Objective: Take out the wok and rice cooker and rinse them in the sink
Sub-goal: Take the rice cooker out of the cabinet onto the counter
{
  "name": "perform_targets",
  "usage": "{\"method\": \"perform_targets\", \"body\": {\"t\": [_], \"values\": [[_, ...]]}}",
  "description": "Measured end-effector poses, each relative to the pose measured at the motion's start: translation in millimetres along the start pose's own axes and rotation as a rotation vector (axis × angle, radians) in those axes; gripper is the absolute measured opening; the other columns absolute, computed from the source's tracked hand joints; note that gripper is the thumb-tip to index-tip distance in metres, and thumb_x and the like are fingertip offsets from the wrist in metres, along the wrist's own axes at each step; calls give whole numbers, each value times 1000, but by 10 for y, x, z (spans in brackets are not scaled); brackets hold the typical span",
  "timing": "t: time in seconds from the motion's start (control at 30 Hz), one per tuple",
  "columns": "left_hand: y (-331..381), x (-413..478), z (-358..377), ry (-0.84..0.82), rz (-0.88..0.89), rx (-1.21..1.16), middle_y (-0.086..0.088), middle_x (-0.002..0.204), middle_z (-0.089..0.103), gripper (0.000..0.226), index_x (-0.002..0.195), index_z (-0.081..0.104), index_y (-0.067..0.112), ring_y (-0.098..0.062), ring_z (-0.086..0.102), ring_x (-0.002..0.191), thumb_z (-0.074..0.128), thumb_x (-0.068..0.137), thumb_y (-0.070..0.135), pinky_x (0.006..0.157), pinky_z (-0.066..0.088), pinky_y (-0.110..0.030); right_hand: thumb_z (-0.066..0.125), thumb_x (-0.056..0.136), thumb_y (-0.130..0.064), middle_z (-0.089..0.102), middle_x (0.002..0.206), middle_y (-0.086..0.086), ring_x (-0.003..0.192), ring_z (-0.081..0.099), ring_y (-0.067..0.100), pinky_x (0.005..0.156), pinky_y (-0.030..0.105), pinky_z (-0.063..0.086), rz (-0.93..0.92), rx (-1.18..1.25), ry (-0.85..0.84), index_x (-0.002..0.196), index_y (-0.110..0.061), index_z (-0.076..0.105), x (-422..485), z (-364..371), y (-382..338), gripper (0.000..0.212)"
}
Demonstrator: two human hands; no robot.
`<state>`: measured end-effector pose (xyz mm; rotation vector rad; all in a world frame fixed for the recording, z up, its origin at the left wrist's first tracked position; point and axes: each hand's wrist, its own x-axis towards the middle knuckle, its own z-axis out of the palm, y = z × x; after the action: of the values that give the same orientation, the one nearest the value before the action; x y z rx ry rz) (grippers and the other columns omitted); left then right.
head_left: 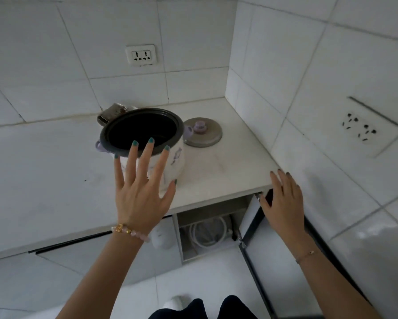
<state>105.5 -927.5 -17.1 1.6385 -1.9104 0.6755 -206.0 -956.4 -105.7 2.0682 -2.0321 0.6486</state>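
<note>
A white rice cooker with a dark rim and lilac handles stands open on the white counter. Its metal lid with a lilac knob lies flat just to its right. Behind the cooker, a metal pot part leans on the wall. My left hand is spread wide in front of the cooker's near side, fingers apart, holding nothing. My right hand rests on the top edge of the open cabinet door under the counter's right end. No wok is in view.
The open cabinet shows a coiled white hose inside. Tiled walls close the corner, with a socket at the back and another socket on the right wall. Closed cabinet doors run along the left below the counter.
</note>
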Motion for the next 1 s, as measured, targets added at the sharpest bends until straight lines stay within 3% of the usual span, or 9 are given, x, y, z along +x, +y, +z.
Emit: {"method": "perform_targets", "body": {"t": [0.23, 0.5, 0.7, 1.0], "values": [[921, -483, -89, -99, 53, -42, -10, 150, 32, 63, 142, 32, 23, -32, 22, 140, 47, 85, 44, 114, 15, -55, 83, 63, -23, 52, 132, 24, 121, 49, 42, 92, 58, 44, 149, -120, -232, 130, 0, 52, -922, 34, 708, 77], [1383, -719, -282, -202, 101, -15, -7, 150, 23, 63, 142, 31, 24, -31, 19, 140, 41, 85, 48, 114, 10, -55, 90, 52, -25, 53, 124, 30, 106, 56, 48, 78, 56, 50, 345, -154, -504, 126, 1, 55, -1747, 136, 1207, 86], [1407, -811, -379, -250, 54, 37, -9, 151, 30, 64, 141, 34, 21, -31, 19, 141, 44, 83, 46, 114, 11, -54, 70, 77, -41, 40, 140, 22, 126, 40, 39, 96, 50, 40, 468, -50, -459, 145, -12, 32, -1681, 87, 1280, 84], [1311, -845, -631, -231, -16, 33, -9, 150, 34, 63, 142, 32, 20, -31, 23, 140, 42, 85, 46, 114, 15, -54, 66, 79, -36, 43, 138, 17, 126, 38, 37, 99, 50, 38, 593, 110, -460, 141, -12, 39, -1687, -19, 949, 72]]}}
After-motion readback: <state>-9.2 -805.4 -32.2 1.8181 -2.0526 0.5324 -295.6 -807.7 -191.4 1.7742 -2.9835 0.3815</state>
